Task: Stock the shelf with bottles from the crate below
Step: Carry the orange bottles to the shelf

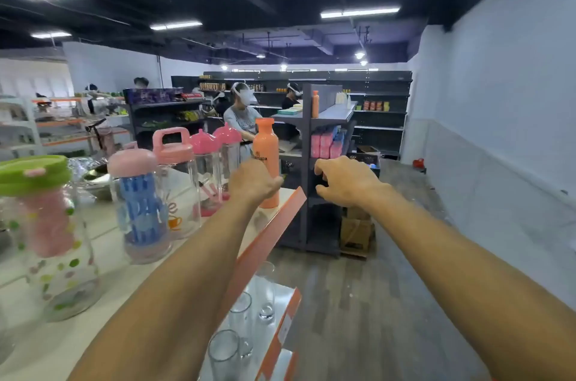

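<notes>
Head camera: left hand (254, 182) wraps the upright orange bottle (266, 159) at the shelf (274, 235) end; right hand (344, 181) hovers beside it, fingers loosely curled, empty

The top shelf (187, 259), white with an orange front edge, carried a row of bottles: a green-lidded jar (46, 234), four pink-lidded clear bottles, and the orange bottle (266, 162) my left hand (254, 182) gripped at its end. The lower shelf (288, 315) held clear glasses (224, 352).

matt orange bottle (266, 162), clear glass tumblers (240, 318)
</notes>
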Tool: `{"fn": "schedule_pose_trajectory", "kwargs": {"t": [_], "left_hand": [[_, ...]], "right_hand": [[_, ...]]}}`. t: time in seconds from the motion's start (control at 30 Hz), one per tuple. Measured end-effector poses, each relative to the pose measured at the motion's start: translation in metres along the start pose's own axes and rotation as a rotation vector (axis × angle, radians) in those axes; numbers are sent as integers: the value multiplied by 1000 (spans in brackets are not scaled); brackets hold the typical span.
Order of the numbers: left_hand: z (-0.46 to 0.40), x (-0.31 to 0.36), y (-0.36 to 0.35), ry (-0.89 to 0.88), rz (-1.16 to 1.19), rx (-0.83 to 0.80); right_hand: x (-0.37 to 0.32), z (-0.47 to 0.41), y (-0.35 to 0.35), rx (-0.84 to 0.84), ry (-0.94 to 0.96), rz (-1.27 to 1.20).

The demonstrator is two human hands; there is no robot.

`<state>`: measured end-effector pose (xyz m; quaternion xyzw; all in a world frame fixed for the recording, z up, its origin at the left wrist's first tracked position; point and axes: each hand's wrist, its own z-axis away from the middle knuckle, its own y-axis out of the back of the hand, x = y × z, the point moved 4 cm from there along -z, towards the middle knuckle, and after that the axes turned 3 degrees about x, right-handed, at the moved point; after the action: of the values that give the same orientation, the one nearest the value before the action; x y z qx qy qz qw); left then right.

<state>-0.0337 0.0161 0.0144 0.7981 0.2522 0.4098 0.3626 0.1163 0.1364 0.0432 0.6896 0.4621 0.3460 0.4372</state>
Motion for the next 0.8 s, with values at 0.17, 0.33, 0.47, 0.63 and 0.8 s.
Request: {"fn": "schedule_pose_trajectory", "kwargs": {"t": [0.17, 0.33, 0.47, 0.63, 0.8], "left_hand": [[-32, -6, -23, 103, 31, 116], [-65, -2, -36, 41, 20, 243], [-91, 18, -54, -31, -6, 238], [-123, 70, -90, -131, -71, 256], [-160, 139, -144, -223, -18, 199]], "right_hand": [[4, -44, -24, -44, -16, 19], [18, -81, -46, -45, 5, 35], [40, -103, -60, -59, 13, 58], [93, -130, -70, -35, -12, 92], [177, -160, -83, -20, -16, 188]]}}
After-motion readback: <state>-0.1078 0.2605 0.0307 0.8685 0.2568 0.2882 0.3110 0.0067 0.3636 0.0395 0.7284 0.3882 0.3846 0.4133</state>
